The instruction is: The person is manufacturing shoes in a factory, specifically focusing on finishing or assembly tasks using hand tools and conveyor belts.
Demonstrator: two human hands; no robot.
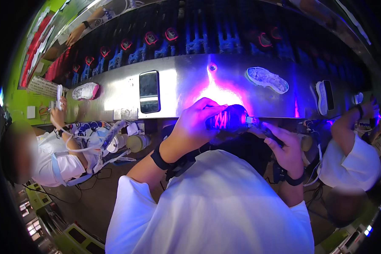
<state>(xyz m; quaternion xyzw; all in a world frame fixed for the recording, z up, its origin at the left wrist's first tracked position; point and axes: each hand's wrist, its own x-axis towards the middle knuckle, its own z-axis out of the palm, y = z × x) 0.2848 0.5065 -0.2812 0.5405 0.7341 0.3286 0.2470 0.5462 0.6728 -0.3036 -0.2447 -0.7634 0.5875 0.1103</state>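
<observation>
My left hand [197,122] is closed around a dark shoe upper [224,120] with red lines across it, held at the metal ledge's near edge. Bright violet-pink light falls around it. In my right hand [287,149] is a brush [266,131] with a dark handle, gripped between thumb and fingers. The brush's pale tip meets the right end of the shoe upper. Part of the shoe is hidden by my left fingers.
A metal ledge [186,80] runs across, carrying a phone [149,91], a pale shoe sole [267,80] and a pink-edged sole [85,91]. Behind it, a dark rack [207,25] holds several red-rimmed shoes. Co-workers sit left [59,158] and right [353,169]; a cup-like container [138,143] stands below.
</observation>
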